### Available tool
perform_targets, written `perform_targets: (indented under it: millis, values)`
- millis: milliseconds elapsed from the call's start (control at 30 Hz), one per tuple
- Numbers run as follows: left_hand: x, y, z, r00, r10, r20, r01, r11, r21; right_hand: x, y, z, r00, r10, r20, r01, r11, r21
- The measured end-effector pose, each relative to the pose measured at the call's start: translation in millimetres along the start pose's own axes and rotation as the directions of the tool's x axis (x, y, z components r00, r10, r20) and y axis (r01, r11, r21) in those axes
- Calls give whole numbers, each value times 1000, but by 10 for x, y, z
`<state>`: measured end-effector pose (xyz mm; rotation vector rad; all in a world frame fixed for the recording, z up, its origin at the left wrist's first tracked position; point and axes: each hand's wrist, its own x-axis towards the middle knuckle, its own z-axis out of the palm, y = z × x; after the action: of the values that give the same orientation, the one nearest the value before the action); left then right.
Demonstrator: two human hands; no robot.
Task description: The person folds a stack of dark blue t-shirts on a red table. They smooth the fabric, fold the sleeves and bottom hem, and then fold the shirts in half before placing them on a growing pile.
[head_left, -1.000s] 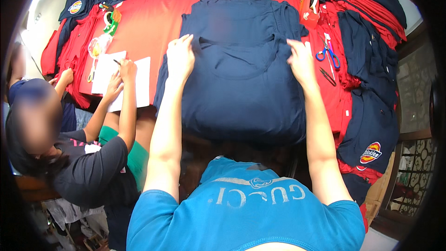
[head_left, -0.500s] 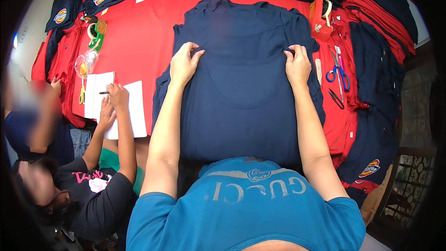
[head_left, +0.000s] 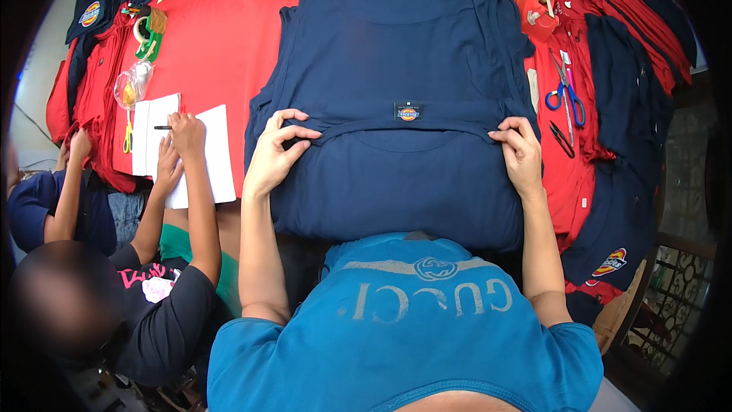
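A stack of navy shirts (head_left: 396, 206) lies in front of me, sleeves and edges spread over its far part. Across its middle runs the neckline of the top shirt, where a small dark label (head_left: 409, 112) with a coloured emblem faces up. My left hand (head_left: 280, 154) is closed in a pinch on the cloth at the left end of this neckline band. At the right end, my right hand (head_left: 521, 154) pinches the same band between thumb and fingers. Between the two hands the cloth is stretched fairly straight.
Red cloth (head_left: 206, 46) covers the table. On the right lie blue-handled scissors (head_left: 566, 99), thread snips (head_left: 563, 140) and a red tape dispenser (head_left: 538, 11). A green tape dispenser (head_left: 151, 40) stands left. Beside me, a person's hand (head_left: 187, 136) holds a pen over an open notebook (head_left: 217, 156).
Both hands have come nearer to me and slightly apart, drawing the neckline cloth along. The label now shows. My view has shifted a little, and another person at the far left has moved.
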<state>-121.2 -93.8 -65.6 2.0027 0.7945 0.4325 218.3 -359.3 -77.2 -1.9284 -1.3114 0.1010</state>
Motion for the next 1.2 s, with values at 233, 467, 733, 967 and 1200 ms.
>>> perform_targets:
  millis: [233,467,733,967,1200]
  values:
    - [297,250,-63,838,-286,-465,52,889,-454,873,-384,17,975,144,-170,-73,928,364]
    - [-834,195,32,889,-398,-226,434,890,140,1224,-1650,1563,793,-547,267,422,810,406]
    - [-1879,-150,326,851,-261,-455,370,913,170,1463,-1565,2139,861,-461,214,393,871,294]
    - [-1943,476,605,985,-162,-56,169,975,146,906,-962,1008,920,-392,5,377,887,267]
    - [-1847,857,701,971,-56,231,0,971,238,538,-828,801,902,-429,-49,413,890,-194]
